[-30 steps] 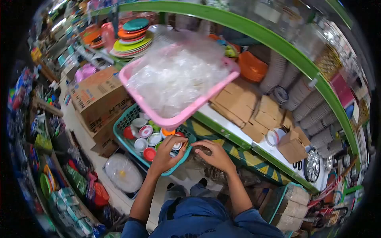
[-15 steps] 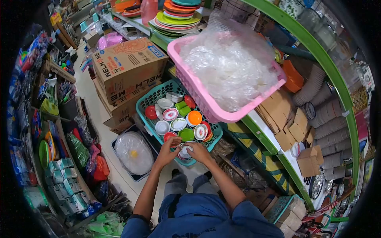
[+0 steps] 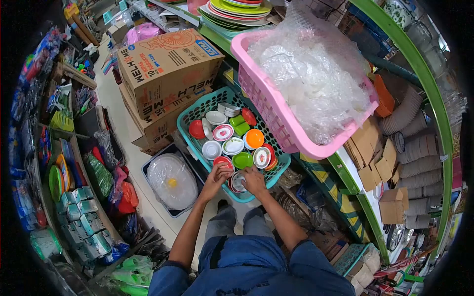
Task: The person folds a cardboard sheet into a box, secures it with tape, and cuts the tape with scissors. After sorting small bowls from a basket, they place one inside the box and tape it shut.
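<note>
A teal plastic basket [image 3: 184,129] in front of me holds several small dishes in loose stacks. My left hand [image 3: 216,178] is over its near end, fingers spread at the edge of a red-and-white dish [image 3: 223,163]. Beside it, my right hand [image 3: 254,180] has its fingers on the rim of a small pale bowl [image 3: 238,183], low in the basket's near corner. Around them sit a green bowl [image 3: 242,160], a flower-patterned white dish [image 3: 261,157], an orange bowl [image 3: 254,138] and a white bowl [image 3: 211,150]. My right fingers partly cover the pale bowl.
A pink basket [image 3: 269,111] full of clear plastic wrap rises at the right, above the teal basket. Cardboard boxes [image 3: 170,69] are stacked at the left. A plastic-wrapped oval item [image 3: 171,178] lies in a dark bin near my legs. Shelves of goods line both sides.
My view has shifted, so the baskets appear farther right. Both hands were together at the pale bowl; now my left hand has moved to the red-and-white dish, and the pale bowl sits lower in the basket.
</note>
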A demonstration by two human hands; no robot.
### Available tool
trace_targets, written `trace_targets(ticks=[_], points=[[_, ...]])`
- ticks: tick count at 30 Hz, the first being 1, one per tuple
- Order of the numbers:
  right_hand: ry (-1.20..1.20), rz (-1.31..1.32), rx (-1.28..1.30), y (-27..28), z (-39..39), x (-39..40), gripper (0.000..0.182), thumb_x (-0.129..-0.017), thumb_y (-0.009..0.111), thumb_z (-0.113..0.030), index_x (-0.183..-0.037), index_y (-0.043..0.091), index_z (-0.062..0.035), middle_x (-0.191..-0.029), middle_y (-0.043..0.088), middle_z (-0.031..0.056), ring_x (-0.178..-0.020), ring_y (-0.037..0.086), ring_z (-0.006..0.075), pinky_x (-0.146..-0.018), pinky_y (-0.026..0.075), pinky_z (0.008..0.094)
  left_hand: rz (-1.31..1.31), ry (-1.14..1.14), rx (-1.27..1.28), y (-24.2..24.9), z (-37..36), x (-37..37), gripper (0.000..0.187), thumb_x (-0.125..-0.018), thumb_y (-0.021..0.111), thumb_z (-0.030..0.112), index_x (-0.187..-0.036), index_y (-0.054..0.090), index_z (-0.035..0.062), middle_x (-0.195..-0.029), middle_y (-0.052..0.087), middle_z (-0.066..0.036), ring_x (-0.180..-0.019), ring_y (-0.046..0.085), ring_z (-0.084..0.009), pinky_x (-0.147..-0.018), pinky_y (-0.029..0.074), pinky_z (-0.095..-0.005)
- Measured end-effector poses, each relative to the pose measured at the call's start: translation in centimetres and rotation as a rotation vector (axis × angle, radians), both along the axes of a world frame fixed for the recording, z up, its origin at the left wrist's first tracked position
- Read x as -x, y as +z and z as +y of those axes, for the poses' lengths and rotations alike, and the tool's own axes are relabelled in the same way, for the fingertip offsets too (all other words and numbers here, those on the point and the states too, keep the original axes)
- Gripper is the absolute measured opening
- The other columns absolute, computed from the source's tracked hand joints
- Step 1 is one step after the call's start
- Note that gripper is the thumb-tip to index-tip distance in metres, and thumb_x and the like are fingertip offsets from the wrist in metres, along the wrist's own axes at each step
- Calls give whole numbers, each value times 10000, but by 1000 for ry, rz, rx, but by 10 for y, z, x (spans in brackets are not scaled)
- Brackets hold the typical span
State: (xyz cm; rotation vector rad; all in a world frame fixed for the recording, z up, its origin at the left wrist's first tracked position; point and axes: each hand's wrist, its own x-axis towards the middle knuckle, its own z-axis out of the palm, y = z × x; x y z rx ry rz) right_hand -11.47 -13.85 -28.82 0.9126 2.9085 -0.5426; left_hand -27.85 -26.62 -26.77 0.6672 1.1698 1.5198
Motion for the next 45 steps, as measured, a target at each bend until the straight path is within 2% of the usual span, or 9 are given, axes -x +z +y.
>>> trace_targets(ticks=[7,11,13,16,19,25,29,31,45], points=[[21,80,-18,2,7,-4,284,-740,730,-154,-1024,714,-150,-991,628,66,-1029,588,276,-815,524,396,-140,10,25,6,0,2,564,-951,519,29,-1451,289,150,-1345,511,-125,-1242,502,-196,-1016,416,-315],[-183,202,103,21,17,-12,217,-799,715,-165,-1012,724,-128,-953,646,80,-872,647,272,-777,536,376,-143,1,69,8,-1,6,592,-957,535,93,-1470,257,187,-1413,457,-116,-1316,444,-217,-1044,385,-331],[-294,280,126,28,26,-17,208,-825,710,-172,-1023,724,-108,-927,651,83,-809,666,258,-763,540,363,-466,76,0,11,-1,7,627,-951,560,174,-1485,233,216,-1461,406,-116,-1361,398,-237,-1083,351,-351],[-580,495,586,33,37,-21,293,-902,671,-160,-1126,665,29,-959,686,103,-798,663,126,-623,565,291,-506,70,13,16,1,9,640,-948,567,231,-1491,230,203,-1457,410,-120,-1355,405,-241,-1116,328,-372],[-688,685,960,49,33,-17,319,-918,650,-160,-1162,644,44,-991,702,142,-790,682,160,-663,605,309,-483,24,53,20,6,9,649,-949,571,238,-1498,231,176,-1452,412,-116,-1347,411,-232,-1108,343,-382],[-545,661,1131,54,11,6,353,-949,611,-136,-1244,587,57,-1078,666,109,-924,662,161,-695,618,308,-287,-45,162,18,13,7,507,-976,553,256,-1443,400,131,-1335,523,-53,-1200,523,-150,-988,427,-317],[-417,651,1158,44,-6,18,351,-958,595,-124,-1261,575,52,-1116,646,109,-947,656,166,-699,619,303,-165,-23,305,-4,11,8,415,-990,540,256,-1372,500,99,-1199,606,-27,-1091,570,-119,-923,452,-275],[-391,647,1180,49,-6,19,362,-956,593,-121,-1276,567,45,-1108,643,98,-933,655,161,-694,615,291,-295,109,229,7,11,8,361,-995,537,243,-1312,548,70,-1117,641,-18,-1047,586,-118,-879,459,-254],[-446,592,979,49,10,16,241,-968,543,-125,-1168,640,-31,-1045,694,53,-911,646,96,-637,558,240,-457,301,204,0,28,42,402,-996,514,330,-1303,520,70,-1166,638,-71,-1012,655,-188,-878,533,-319]])
